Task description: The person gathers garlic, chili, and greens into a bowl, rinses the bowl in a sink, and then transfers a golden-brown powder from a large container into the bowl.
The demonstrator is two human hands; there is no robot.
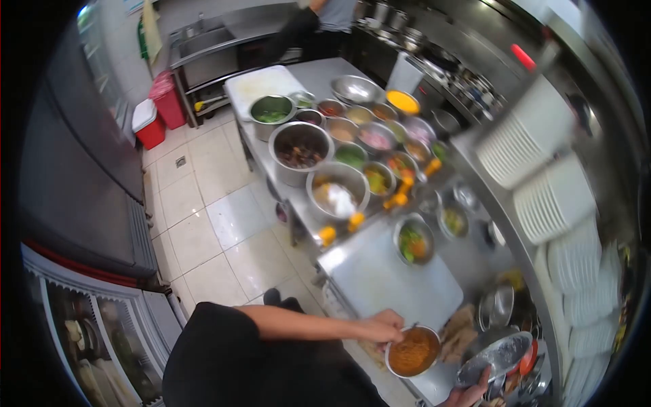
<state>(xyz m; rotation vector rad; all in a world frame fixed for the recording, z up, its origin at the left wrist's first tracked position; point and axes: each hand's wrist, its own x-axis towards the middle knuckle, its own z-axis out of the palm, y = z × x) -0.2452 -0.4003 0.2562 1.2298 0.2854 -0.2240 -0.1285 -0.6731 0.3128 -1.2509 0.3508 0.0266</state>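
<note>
My left hand is closed on the near rim of a round bowl filled with orange-brown sauce, beside the white cutting board. A thin dark handle may rest at the bowl's edge, but it is too small to tell. At the bottom right, my right hand grips the edge of a tilted metal bowl with whitish smears inside. A crumpled brown cloth lies between the two bowls. Further up the white cutting board stands a metal bowl of chopped green and orange vegetables.
Several metal bowls of ingredients, one with dark pieces, crowd the steel table. Stacked white plates line a shelf at right. A person stands at the far end. A tiled floor and a glass-doored fridge lie left.
</note>
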